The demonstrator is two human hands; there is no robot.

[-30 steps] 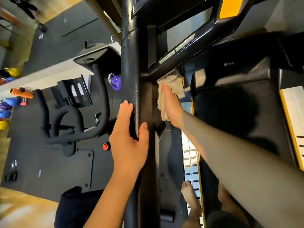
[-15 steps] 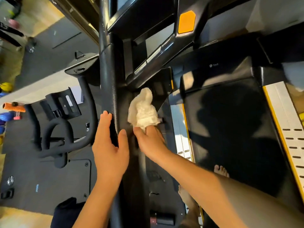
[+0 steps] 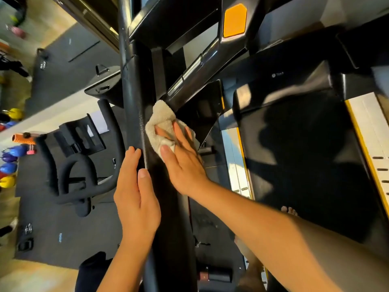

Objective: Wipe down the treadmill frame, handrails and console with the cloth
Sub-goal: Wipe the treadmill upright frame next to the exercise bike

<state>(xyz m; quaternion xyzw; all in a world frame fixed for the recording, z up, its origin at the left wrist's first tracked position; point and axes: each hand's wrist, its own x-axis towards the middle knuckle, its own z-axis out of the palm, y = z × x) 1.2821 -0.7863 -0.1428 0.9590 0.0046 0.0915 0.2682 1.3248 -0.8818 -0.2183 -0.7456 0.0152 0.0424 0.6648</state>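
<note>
A black treadmill upright runs up the middle of the view. My right hand presses a beige cloth flat against the upright's right face, just below where the slanted handrail joins it. Its fingers lie fairly straight over the cloth, which folds over some fingertips. My left hand rests on the upright's left side a little lower, thumb along the front ridge. The console with an orange button sits above.
The treadmill belt lies to the right, with yellow-edged side rails and my bare feet on the deck. An exercise bike stands close on the left. Coloured kettlebells line the far left floor.
My right hand went from behind the upright to its front face, then shifted up and flattened over the cloth. The left hand kept its place on the upright.
</note>
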